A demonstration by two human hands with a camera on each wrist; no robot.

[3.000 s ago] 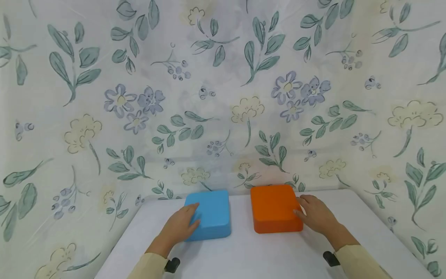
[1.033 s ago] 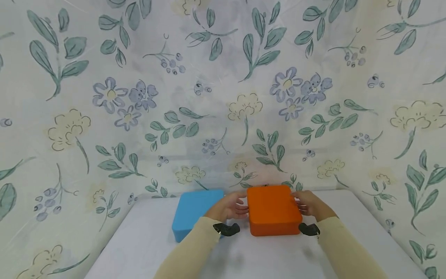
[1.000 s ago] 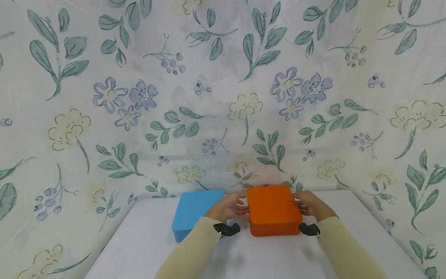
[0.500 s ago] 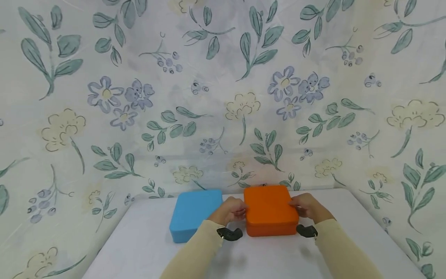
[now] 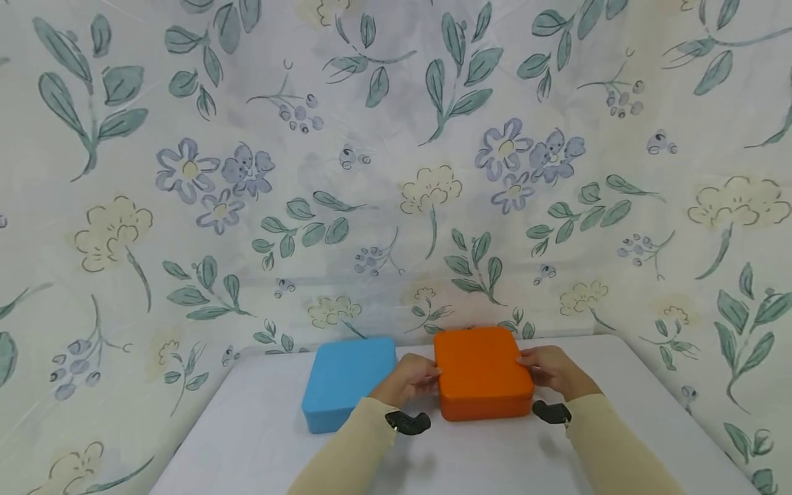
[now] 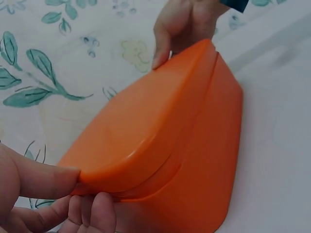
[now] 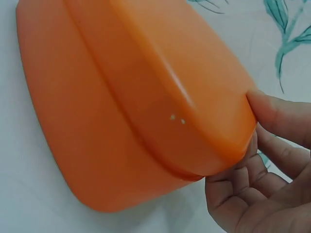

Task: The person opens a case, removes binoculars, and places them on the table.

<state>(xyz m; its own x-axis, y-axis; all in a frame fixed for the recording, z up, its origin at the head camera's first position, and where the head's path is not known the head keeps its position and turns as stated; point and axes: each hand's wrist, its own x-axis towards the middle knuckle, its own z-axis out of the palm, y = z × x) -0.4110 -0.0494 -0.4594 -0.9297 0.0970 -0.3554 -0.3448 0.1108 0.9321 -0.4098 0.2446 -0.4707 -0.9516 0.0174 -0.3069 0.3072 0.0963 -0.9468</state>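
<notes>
An orange plastic box [image 6: 209, 179] with a fitted lid [image 5: 479, 361] sits on the white table between my two hands. My left hand [image 5: 405, 379] grips the lid at its left side, thumb on the top edge and fingers curled under the rim in the left wrist view. At the opposite side my right hand [image 5: 557, 371] pinches the lid the same way, its thumb [image 7: 279, 114] on top and curled fingers below. A narrow gap shows along the seam between lid and box near the left fingers. The inside of the box is hidden.
A closed light-blue box [image 5: 349, 375] stands just left of the orange one, partly behind my left forearm. The white table [image 5: 260, 440] ends at the back against a floral cloth [image 5: 396, 172]. Dark straps circle both wrists.
The left hand has moved from the blue box across to the orange one. Both hands, earlier beside its walls with fingers apart, have since closed on the lid's edges.
</notes>
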